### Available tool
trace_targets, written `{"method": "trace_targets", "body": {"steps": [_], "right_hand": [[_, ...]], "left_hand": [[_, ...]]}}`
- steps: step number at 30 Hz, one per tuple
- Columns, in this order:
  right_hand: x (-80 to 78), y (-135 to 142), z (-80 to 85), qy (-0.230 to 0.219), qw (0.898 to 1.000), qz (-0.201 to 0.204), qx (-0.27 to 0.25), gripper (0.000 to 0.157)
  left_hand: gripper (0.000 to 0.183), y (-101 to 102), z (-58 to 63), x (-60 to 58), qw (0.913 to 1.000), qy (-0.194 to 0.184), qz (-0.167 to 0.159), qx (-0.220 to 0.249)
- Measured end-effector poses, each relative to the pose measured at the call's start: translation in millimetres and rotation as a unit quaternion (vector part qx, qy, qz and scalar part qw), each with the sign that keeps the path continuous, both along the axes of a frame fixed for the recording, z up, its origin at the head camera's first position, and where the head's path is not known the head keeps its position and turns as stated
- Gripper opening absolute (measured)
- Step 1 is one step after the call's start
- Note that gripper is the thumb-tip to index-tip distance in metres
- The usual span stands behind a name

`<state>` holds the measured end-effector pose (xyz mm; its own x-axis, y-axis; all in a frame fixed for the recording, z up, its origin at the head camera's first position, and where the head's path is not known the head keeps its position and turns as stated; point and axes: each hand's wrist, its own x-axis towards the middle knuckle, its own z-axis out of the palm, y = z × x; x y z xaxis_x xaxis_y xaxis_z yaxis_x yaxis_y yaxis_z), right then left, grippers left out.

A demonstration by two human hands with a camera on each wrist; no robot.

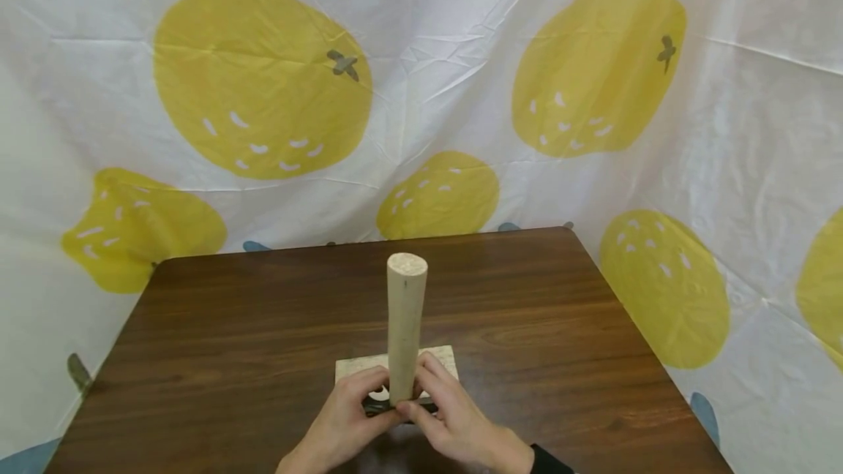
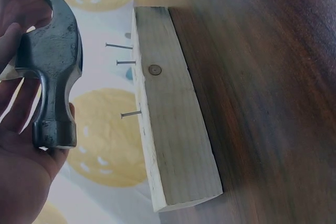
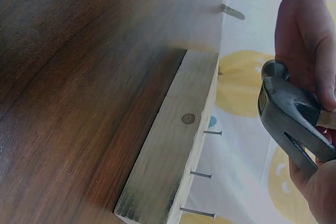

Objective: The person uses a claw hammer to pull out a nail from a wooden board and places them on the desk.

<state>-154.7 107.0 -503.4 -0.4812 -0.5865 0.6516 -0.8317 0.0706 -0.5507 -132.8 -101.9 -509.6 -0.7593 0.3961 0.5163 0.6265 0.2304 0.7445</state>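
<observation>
A claw hammer stands handle up between my two hands, its dark metal head at the bottom. The pale wooden handle rises toward the head camera. On the left, my left hand holds the head end, fingers on the far side and thumb on the near side. From the right, my right hand grips where handle and head meet, its thumb lying against the base of the handle. Just beyond the hammer is a wooden block. Three nails stick up from its top, one being this nail.
The block rests on a dark brown wooden table. Behind and beside the table hangs a white cloth printed with yellow fruit. A round knot marks the block's side face.
</observation>
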Motion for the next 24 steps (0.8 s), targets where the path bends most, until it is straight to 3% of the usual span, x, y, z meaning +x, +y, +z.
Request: {"method": "trace_targets", "body": {"steps": [7, 12, 17, 21, 24], "right_hand": [[1.5, 3.1, -0.4, -0.011, 1.000, 0.007, -0.002, 0.044], [1.3, 1.5, 2.2, -0.008, 1.000, 0.004, -0.002, 0.041], [-1.7, 1.2, 5.3, -0.018, 1.000, 0.008, 0.008, 0.036], [-6.5, 10.2, 5.3, -0.026, 1.000, -0.007, 0.012, 0.034], [-11.0, 21.3, 3.3, -0.019, 0.999, -0.041, 0.009, 0.030]], "left_hand": [[0.033, 2.2, -6.8, 0.6, 0.9991, 0.042, -0.009, 0.003], [0.033, 0.2, -10.5, 4.1, 0.9992, 0.033, 0.009, -0.018], [0.044, -4.8, -16.2, 9.3, 0.9976, 0.048, 0.038, -0.031], [0.045, -9.3, -22.2, 11.6, 0.9977, 0.032, 0.052, -0.029], [0.039, -14.0, -25.9, 12.4, 0.9976, 0.008, 0.061, -0.033]]}}
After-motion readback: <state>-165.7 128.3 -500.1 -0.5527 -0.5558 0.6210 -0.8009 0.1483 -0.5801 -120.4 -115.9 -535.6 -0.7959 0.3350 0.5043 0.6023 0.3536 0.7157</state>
